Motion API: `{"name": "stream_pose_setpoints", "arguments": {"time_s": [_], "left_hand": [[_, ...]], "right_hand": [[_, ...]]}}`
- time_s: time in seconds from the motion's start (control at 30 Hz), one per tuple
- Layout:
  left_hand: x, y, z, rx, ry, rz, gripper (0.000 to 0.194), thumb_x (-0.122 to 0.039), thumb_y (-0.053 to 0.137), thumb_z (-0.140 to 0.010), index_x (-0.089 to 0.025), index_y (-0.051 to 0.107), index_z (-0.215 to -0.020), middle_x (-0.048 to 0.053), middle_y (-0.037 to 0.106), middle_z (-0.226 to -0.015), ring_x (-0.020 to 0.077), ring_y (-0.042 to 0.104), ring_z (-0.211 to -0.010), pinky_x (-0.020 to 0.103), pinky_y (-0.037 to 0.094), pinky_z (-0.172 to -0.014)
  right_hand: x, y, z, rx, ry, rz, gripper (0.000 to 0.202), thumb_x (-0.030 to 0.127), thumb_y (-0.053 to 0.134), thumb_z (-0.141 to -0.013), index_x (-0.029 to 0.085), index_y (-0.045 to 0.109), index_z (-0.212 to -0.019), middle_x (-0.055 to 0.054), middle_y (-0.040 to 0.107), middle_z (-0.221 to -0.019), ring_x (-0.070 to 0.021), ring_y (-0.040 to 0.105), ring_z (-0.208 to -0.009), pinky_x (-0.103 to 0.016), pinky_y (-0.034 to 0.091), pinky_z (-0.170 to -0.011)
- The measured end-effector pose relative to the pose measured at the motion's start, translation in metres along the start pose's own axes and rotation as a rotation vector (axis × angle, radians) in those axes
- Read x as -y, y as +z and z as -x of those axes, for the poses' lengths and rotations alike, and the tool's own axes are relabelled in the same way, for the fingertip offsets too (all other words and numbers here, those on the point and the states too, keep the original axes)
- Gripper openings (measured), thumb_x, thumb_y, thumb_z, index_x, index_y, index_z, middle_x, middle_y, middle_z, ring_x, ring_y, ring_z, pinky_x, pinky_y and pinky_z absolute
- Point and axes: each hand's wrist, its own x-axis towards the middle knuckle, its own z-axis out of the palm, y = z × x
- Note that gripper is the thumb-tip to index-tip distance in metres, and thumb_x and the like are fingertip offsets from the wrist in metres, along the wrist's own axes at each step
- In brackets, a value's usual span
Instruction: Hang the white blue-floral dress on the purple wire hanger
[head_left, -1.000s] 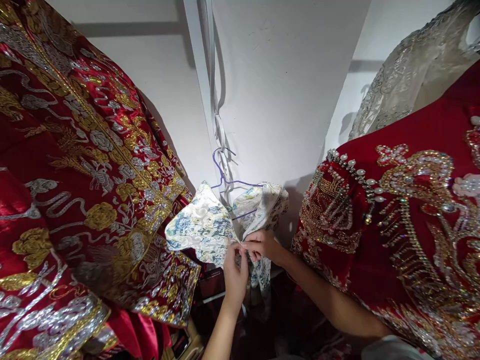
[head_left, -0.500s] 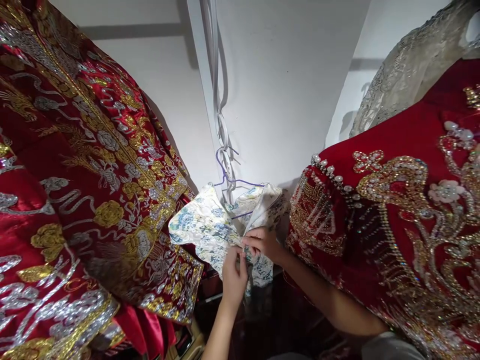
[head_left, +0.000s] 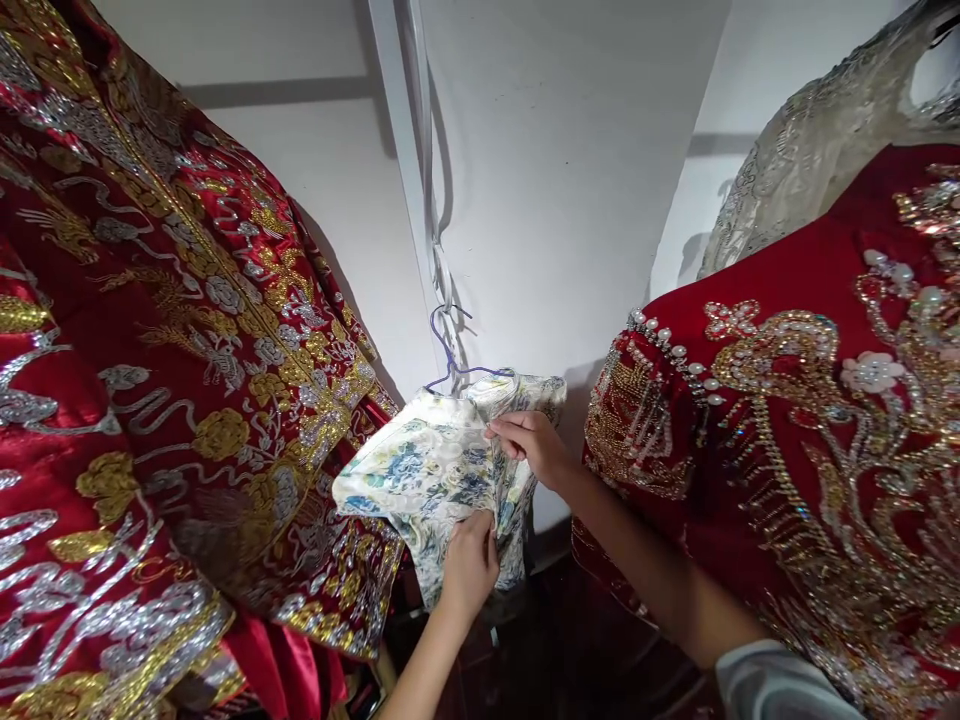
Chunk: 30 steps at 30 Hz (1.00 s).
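Note:
A white sleeveless-looking top with blue and yellow flowers point(head_left: 420, 465) hangs from a thin purple hanger point(head_left: 452, 372). My left hand point(head_left: 470, 565) is closed on its cloth low on the middle seam, the fingers bunching the fabric. Higher up, near the neckline, my right hand point(head_left: 534, 445) pinches the upper end of that seam between thumb and forefinger. Whatever small fastening sits in the pinch, perhaps a zipper pull, is too small to make out. Between my hands the two edges of the top lie together.
A red jacket with gold and silver embroidery point(head_left: 225, 330) fills the left side. On the right stands a beaded red gown point(head_left: 780, 260), with a pale lace dress point(head_left: 799, 170) behind it. The hanger hooks onto a white rail point(head_left: 405, 140) before a white wall point(head_left: 570, 220).
My right hand has moved up along the seam to the neckline, and my left has moved slightly down. The opening, wide apart before, is drawn together. The view has shifted a little.

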Motion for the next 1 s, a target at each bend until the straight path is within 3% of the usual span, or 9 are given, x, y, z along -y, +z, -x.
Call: {"name": "stream_pose_setpoints", "arguments": {"time_s": [0.2,0.33,0.4,0.5,0.57,0.67,0.77,0.87,1.0], "left_hand": [[0.010,-0.004,0.006,0.078,-0.049,-0.037,0.020,-0.010,0.038,-0.090,-0.021,0.053,-0.083,0.008,0.062,-0.080,0.0236,0.059,-0.073,0.031,0.042,-0.066],[0.010,-0.030,-0.008,0.076,-0.065,0.142,0.014,-0.015,0.044,-0.092,-0.021,0.053,-0.083,0.005,0.062,-0.081,0.0221,0.061,-0.079,0.031,0.045,-0.071],[0.003,-0.053,-0.023,-0.027,-0.035,0.271,0.012,-0.021,0.045,-0.097,-0.021,0.056,-0.098,0.005,0.065,-0.089,0.0210,0.063,-0.086,0.032,0.047,-0.077],[-0.016,-0.091,-0.056,-0.313,0.038,0.344,0.032,-0.029,0.047,-0.101,-0.021,0.052,-0.132,0.007,0.065,-0.098,0.0203,0.063,-0.092,0.034,0.049,-0.085],[-0.029,-0.112,-0.078,-0.380,0.112,0.312,0.039,-0.032,0.048,-0.102,-0.022,0.050,-0.140,0.007,0.065,-0.098,0.0193,0.062,-0.089,0.033,0.048,-0.084],[-0.045,-0.130,-0.102,-0.356,0.218,0.194,0.023,-0.033,0.050,-0.101,-0.020,0.066,-0.110,0.006,0.064,-0.091,0.0186,0.060,-0.083,0.030,0.046,-0.077],[-0.053,-0.137,-0.110,-0.390,0.267,0.127,0.023,-0.032,0.050,-0.100,-0.019,0.064,-0.088,0.004,0.062,-0.082,0.0182,0.059,-0.079,0.029,0.044,-0.074],[-0.049,-0.149,-0.108,-0.587,0.212,0.135,0.021,-0.032,0.053,-0.099,-0.018,0.063,-0.087,0.004,0.063,-0.083,0.0186,0.059,-0.081,0.031,0.044,-0.077],[-0.013,-0.171,-0.101,-0.884,-0.011,0.354,0.022,-0.037,0.058,-0.095,-0.016,0.061,-0.088,0.001,0.059,-0.081,0.0143,0.054,-0.076,0.026,0.044,-0.072]], "right_hand": [[0.020,0.004,-0.008,0.078,-0.099,-0.004,0.034,0.047,0.069,-0.081,0.013,0.073,-0.079,0.004,0.048,-0.048,-0.0080,0.036,-0.044,-0.024,0.028,-0.045],[0.018,0.004,-0.007,0.107,-0.117,-0.058,0.034,0.047,0.067,-0.085,0.014,0.072,-0.082,0.005,0.047,-0.049,-0.0076,0.037,-0.043,-0.023,0.028,-0.044],[0.017,0.004,-0.006,0.100,-0.111,-0.055,0.034,0.048,0.066,-0.086,0.014,0.070,-0.081,0.006,0.046,-0.049,-0.0076,0.037,-0.043,-0.023,0.029,-0.044],[0.018,0.005,-0.004,0.107,-0.112,-0.023,0.034,0.049,0.066,-0.086,0.015,0.069,-0.080,0.005,0.048,-0.049,-0.0079,0.038,-0.044,-0.022,0.030,-0.044],[0.020,0.007,-0.003,0.127,-0.126,0.006,0.035,0.050,0.065,-0.086,0.015,0.069,-0.081,0.005,0.050,-0.049,-0.0084,0.040,-0.044,-0.023,0.031,-0.045],[0.016,0.010,-0.005,0.128,-0.180,0.094,0.034,0.050,0.066,-0.085,0.016,0.068,-0.078,0.005,0.050,-0.048,-0.0097,0.042,-0.045,-0.024,0.034,-0.047],[0.002,0.011,-0.013,0.050,-0.244,0.215,0.031,0.047,0.069,-0.082,0.018,0.063,-0.071,0.003,0.055,-0.054,-0.0127,0.050,-0.053,-0.026,0.040,-0.055],[-0.018,0.010,-0.018,0.063,-0.204,0.353,0.030,0.040,0.065,-0.082,0.018,0.059,-0.063,-0.001,0.058,-0.060,-0.0150,0.054,-0.061,-0.028,0.042,-0.061],[-0.030,0.002,-0.014,0.200,-0.079,0.430,0.027,0.036,0.064,-0.083,0.017,0.062,-0.064,0.000,0.056,-0.058,-0.0140,0.052,-0.056,-0.027,0.040,-0.058]]}}
